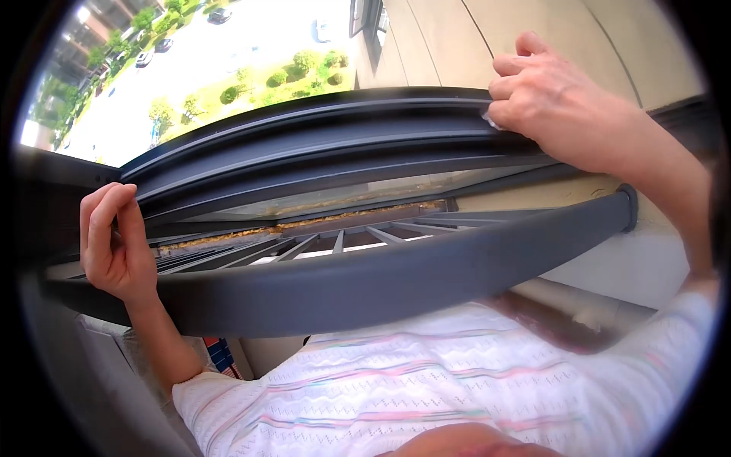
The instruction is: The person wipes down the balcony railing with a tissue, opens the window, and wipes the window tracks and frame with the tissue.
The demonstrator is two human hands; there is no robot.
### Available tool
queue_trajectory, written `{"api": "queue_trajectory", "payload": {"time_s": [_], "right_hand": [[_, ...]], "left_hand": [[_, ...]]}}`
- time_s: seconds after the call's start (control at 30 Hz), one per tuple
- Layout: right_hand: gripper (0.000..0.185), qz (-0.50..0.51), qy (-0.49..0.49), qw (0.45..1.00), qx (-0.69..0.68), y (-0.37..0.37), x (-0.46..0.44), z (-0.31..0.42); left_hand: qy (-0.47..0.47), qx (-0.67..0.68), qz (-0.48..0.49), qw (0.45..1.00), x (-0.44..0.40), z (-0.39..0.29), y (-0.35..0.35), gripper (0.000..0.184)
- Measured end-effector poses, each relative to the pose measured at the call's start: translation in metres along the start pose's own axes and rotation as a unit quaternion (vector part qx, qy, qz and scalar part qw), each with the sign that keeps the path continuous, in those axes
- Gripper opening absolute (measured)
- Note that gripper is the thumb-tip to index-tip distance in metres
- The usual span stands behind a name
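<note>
At the right end of the dark window frame (pixel 327 126), my right hand (pixel 552 103) is closed with its fingers curled. A small bit of whitish material (pixel 489 120) shows under its fingers against the frame; what it is I cannot make out clearly. My left hand (pixel 118 244) is raised beside the frame's left end, in front of the grey railing (pixel 358 293). Its fingers are bent with the fingertips near the frame corner, and the thumb stands apart from part of the palm. Whether anything small is between those fingertips is hidden.
The thick curved grey handrail with thin bars (pixel 337 242) lies between my body and the frame. A beige outer wall (pixel 449 46) rises beyond on the right. Far below at the upper left are parked cars (pixel 219 15), bushes and bright pavement. A pipe (pixel 586 301) is at the lower right.
</note>
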State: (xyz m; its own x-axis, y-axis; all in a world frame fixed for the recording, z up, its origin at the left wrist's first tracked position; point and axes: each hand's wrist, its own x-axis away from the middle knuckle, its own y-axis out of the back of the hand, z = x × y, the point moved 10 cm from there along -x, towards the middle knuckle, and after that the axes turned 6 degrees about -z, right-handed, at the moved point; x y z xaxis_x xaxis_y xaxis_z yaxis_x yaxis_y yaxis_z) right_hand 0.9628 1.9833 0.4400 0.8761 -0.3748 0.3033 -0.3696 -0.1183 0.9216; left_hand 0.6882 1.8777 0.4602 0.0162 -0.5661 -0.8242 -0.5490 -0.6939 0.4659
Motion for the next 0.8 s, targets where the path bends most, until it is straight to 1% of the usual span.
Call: {"api": "queue_trajectory", "payload": {"time_s": [0.1, 0.2, 0.23, 0.3, 0.33, 0.4, 0.53, 0.6, 0.63, 0.73, 0.77, 0.8], "right_hand": [[0.004, 0.129, -0.130, 0.978, 0.099, -0.039, 0.057, -0.050], [0.003, 0.016, -0.251, 0.961, 0.117, -0.014, 0.102, -0.092], [0.002, -0.019, -0.270, 0.957, 0.108, -0.008, 0.115, -0.103], [0.004, -0.090, -0.309, 0.943, 0.090, 0.004, 0.138, -0.119], [0.004, -0.107, -0.313, 0.942, 0.052, 0.006, 0.143, -0.115], [0.007, -0.142, -0.320, 0.936, -0.031, 0.008, 0.137, -0.106], [0.009, -0.169, -0.260, 0.937, -0.158, -0.007, 0.116, -0.081], [0.010, -0.121, -0.199, 0.961, -0.148, -0.032, 0.104, -0.068], [0.009, -0.098, -0.217, 0.956, -0.175, -0.038, 0.105, -0.072], [0.009, -0.056, -0.239, 0.957, -0.156, -0.061, 0.122, -0.092], [0.007, -0.021, -0.261, 0.958, -0.117, -0.068, 0.134, -0.099], [0.005, 0.055, -0.297, 0.952, -0.043, -0.089, 0.161, -0.118]], "left_hand": [[-0.009, -0.014, 0.012, 1.000, 0.004, 0.001, 0.000, 0.013], [-0.001, 0.015, 0.010, 1.000, 0.009, 0.009, 0.003, 0.014], [0.011, 0.018, 0.016, 1.000, 0.012, 0.017, 0.004, 0.014], [-0.012, -0.006, 0.028, 1.000, 0.009, 0.014, 0.003, 0.014], [-0.025, -0.021, 0.032, 0.999, 0.009, 0.012, 0.004, 0.014], [-0.014, -0.029, 0.046, 0.998, 0.013, 0.020, 0.006, 0.015], [0.000, -0.064, 0.070, 0.996, 0.021, 0.038, 0.003, 0.017], [0.006, -0.082, 0.076, 0.994, 0.027, 0.047, 0.005, 0.018], [0.007, -0.084, 0.087, 0.993, 0.028, 0.050, 0.006, 0.019], [0.023, -0.099, 0.090, 0.991, 0.032, 0.061, 0.005, 0.021], [0.016, -0.120, 0.096, 0.988, 0.034, 0.062, 0.004, 0.021], [0.013, -0.114, 0.102, 0.988, 0.034, 0.062, 0.002, 0.021]]}}
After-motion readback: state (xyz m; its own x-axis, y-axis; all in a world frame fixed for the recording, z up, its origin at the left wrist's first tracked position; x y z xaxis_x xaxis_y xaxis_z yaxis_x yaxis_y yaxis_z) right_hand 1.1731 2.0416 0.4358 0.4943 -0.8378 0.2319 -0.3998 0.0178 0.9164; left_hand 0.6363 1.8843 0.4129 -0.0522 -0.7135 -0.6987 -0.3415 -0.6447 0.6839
